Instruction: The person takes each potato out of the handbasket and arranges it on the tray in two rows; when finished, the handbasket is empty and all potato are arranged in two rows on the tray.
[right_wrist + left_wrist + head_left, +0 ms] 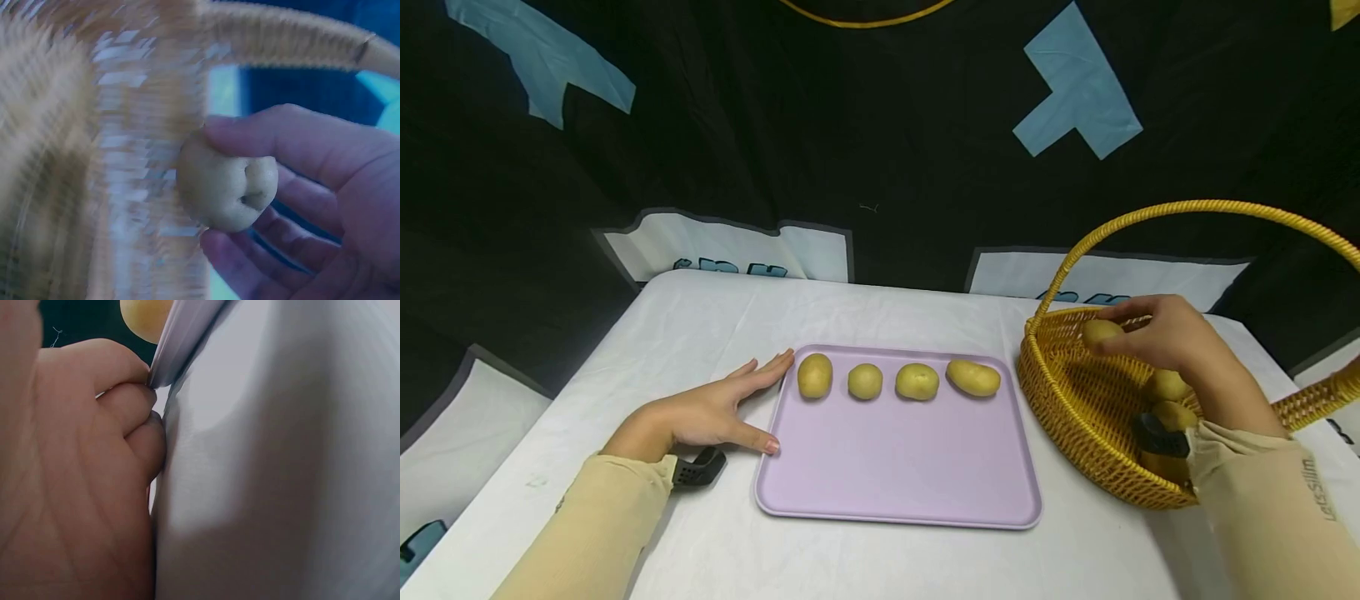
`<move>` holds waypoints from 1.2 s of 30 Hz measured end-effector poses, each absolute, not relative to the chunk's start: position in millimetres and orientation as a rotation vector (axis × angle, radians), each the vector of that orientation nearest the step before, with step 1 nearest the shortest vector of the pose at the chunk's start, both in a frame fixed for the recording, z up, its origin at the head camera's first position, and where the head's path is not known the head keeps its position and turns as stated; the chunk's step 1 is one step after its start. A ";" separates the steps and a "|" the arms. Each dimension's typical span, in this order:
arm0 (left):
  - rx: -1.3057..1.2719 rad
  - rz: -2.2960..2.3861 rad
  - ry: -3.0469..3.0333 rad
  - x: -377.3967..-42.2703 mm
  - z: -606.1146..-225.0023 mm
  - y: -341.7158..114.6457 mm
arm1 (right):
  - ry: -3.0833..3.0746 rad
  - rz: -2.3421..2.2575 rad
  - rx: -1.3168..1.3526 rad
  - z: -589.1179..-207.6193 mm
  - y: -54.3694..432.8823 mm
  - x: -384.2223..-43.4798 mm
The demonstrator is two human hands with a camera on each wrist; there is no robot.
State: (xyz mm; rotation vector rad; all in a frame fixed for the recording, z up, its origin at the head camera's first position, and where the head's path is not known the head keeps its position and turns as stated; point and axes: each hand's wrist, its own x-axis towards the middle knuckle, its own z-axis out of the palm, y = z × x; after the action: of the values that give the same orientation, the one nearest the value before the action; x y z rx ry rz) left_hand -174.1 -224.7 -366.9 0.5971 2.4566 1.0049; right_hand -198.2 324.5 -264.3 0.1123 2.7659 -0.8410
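Observation:
Between thumb and fingers, my right hand (1165, 337) holds a potato (1101, 332) over the woven basket (1075, 425). In the right wrist view the held potato (225, 181) shows small dents on its near end. More potatoes (1167, 387) lie inside the basket, partly hidden by my right wrist. My left hand (718, 408) rests at the left edge of the lilac tray (895, 467), thumb and fingers spread and touching the rim. Several potatoes stand in a row along the tray's far side, from an upright one (815, 376) at the left to a long one (973, 377) at the right.
A white cloth covers the table (700, 542). The basket's tall handle (1195, 205) arches above its opening and past my right forearm. Behind the table hangs a black cloth (820, 150) with blue and white shapes.

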 end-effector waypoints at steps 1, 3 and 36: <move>0.597 1.005 2.455 -173.8 -366.9 -224.9 | 2.765 -0.854 0.125 -262.1 321.5 -195.8; 0.597 1.007 2.452 -173.6 -366.9 -225.0 | 2.773 -0.874 0.140 -257.6 314.9 -191.0; 0.621 0.986 2.466 -173.7 -366.9 -228.3 | 2.805 -1.366 -0.464 -260.1 207.4 -142.4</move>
State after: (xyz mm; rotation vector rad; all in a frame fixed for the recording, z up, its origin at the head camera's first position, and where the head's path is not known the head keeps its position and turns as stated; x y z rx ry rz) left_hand -173.7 -228.3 -366.9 0.6213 2.4659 0.9861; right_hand -142.4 207.4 -260.1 -0.4640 2.8052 -1.3664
